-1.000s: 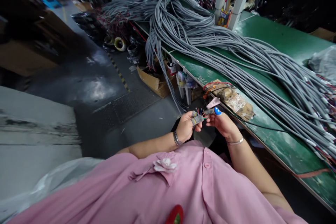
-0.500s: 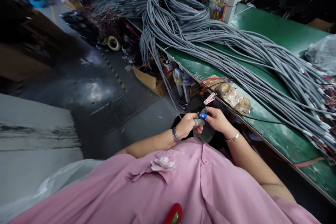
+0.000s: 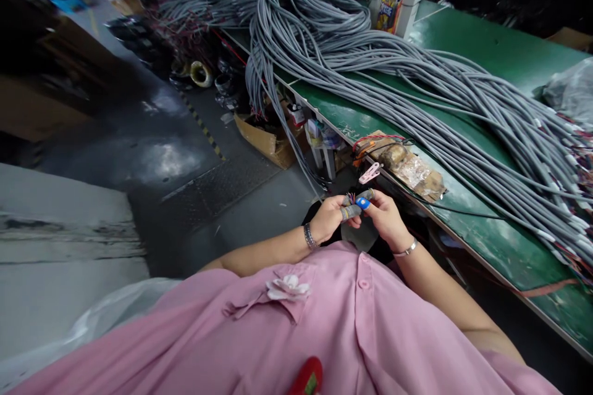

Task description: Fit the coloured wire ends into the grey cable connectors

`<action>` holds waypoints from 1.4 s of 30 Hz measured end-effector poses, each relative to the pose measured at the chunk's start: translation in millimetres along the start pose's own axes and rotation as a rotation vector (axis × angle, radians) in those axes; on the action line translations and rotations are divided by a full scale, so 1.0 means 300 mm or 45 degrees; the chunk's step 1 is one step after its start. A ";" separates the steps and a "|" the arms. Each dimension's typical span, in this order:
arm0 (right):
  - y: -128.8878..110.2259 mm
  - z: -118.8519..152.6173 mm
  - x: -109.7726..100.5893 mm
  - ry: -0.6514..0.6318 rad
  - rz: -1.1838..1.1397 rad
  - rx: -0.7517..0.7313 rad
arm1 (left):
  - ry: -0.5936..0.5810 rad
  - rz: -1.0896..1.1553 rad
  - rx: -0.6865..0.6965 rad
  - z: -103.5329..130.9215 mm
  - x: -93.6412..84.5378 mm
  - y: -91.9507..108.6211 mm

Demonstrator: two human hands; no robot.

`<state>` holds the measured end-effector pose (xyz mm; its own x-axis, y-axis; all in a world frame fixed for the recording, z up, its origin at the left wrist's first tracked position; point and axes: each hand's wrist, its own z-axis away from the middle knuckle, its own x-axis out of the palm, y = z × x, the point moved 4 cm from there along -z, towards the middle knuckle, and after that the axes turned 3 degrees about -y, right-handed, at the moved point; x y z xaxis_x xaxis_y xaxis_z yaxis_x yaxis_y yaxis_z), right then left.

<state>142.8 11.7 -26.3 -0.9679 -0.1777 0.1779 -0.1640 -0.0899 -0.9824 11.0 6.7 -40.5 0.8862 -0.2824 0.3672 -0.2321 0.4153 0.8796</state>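
The bare left forearm (image 3: 264,253) is extending from eight o'clock, the bare right forearm (image 3: 454,293) from four; the left hand (image 3: 330,217) is holding grey-sleeved fingers (image 3: 351,213) curled, the right hand (image 3: 388,218) pointing its blue-covered thumb (image 3: 363,203) toward ten.

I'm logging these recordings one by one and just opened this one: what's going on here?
A person in a pink shirt is handling thin coloured wires beside a green table. The left hand holds them; the right hand, with a blue thumb cover, meets it there, though its exact grip is too small to tell. Long grey cables lie in a heap along the table, and a pink clip is near its edge, just beyond the hands.
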 end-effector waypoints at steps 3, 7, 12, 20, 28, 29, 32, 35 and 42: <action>-0.008 -0.027 0.007 -0.091 0.061 0.062 | -0.003 -0.011 0.011 0.007 -0.001 -0.002; -0.002 -0.045 0.001 -0.022 0.051 0.108 | 0.104 0.121 0.095 0.011 -0.007 0.000; 0.003 -0.034 0.007 0.043 -0.012 0.074 | 0.191 0.204 0.156 0.004 -0.022 -0.004; 0.014 -0.024 0.005 0.126 -0.053 0.078 | 0.272 0.261 0.175 -0.001 -0.031 0.010; 0.052 -0.065 -0.058 0.140 -0.488 0.259 | 0.141 0.268 0.128 0.005 -0.023 0.070; 0.047 -0.077 -0.059 0.124 -0.534 0.280 | 0.107 0.278 0.103 0.003 -0.014 0.076; 0.014 -0.108 -0.047 0.082 -0.532 0.192 | 0.025 0.322 0.034 -0.009 0.014 0.095; -0.011 -0.113 -0.039 0.219 -0.402 -0.040 | -0.003 0.371 0.013 -0.025 0.030 0.111; 0.007 -0.122 -0.020 0.257 -0.530 -0.043 | -0.029 0.372 0.001 -0.050 0.028 0.110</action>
<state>141.4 48.5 -31.6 -0.8356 0.0616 0.5459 -0.5494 -0.0804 -0.8317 16.9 30.8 -13.0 0.7723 -0.1704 0.6120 -0.4767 0.4812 0.7356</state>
